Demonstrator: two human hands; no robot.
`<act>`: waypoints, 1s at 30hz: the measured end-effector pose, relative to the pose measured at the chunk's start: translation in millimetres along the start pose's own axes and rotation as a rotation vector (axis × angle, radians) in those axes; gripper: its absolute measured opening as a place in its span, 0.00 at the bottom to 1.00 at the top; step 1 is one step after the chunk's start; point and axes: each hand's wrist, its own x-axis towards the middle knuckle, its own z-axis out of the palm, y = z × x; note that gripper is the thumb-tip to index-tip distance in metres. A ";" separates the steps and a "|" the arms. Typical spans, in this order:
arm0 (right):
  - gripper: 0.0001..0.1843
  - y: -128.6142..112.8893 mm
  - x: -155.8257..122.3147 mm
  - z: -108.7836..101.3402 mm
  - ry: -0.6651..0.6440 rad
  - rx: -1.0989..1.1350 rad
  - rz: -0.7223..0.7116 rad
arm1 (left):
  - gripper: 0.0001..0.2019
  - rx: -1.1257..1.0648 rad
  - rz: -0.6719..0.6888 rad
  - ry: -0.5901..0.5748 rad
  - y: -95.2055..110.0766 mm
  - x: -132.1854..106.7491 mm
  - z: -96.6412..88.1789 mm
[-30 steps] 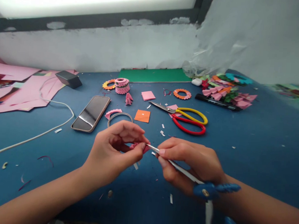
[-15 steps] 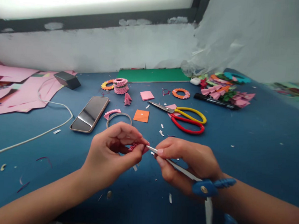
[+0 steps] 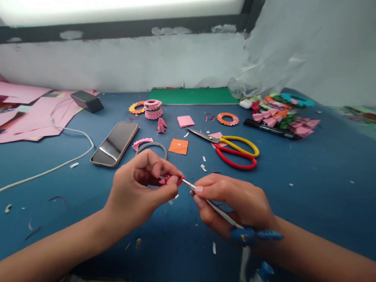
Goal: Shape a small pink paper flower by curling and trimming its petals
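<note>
My left hand [image 3: 142,193] pinches a small folded piece of pink paper [image 3: 165,180] between thumb and fingers, and much of it is hidden by them. From the right, my right hand [image 3: 235,201] grips a drawing compass [image 3: 224,214] by one metal leg. The tip of that leg touches the pink paper at my left fingertips. The compass's blue hinge and other leg hang below my right wrist. Just beyond my left hand lie a grey ring [image 3: 158,145], a curved pink paper strip [image 3: 141,143] and an orange paper square [image 3: 178,146].
Red-and-yellow-handled scissors [image 3: 237,145] lie beyond my right hand. A phone [image 3: 114,144] and a white cable [image 3: 82,132] are at the left, near pink sheets [image 3: 48,122]. Scalloped paper rings [image 3: 153,108], a black marker [image 3: 271,129] and paper flowers [image 3: 270,113] lie further back.
The compass has swung, its hinge and free leg moving left and its blue end coming into view. My left fingertips and the pink paper have shifted slightly left and up.
</note>
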 end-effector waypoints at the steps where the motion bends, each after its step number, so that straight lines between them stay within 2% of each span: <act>1: 0.09 -0.4 -0.8 -0.7 0.000 -0.023 -0.022 | 0.17 -0.011 -0.005 0.006 0.8 0.3 -0.2; 6: 0.09 -5.1 -2.5 -4.3 0.021 -0.103 -0.042 | 0.16 -0.084 -0.044 0.049 4.3 7.5 -5.8; 11: 0.10 -6.9 2.8 -4.4 0.094 -0.069 -0.085 | 0.13 -0.154 -0.113 -0.030 1.9 11.0 -7.7; 14: 0.10 -5.8 4.0 -4.3 0.081 -0.046 -0.085 | 0.13 -0.185 -0.144 -0.075 -0.6 9.3 -5.7; 24: 0.11 -5.0 3.9 -3.3 0.041 -0.036 -0.029 | 0.15 -0.178 -0.165 -0.064 1.8 10.3 -6.3; 30: 0.11 -5.3 4.6 -2.9 0.046 -0.053 -0.032 | 0.12 -0.206 -0.179 -0.082 -0.7 10.0 -4.9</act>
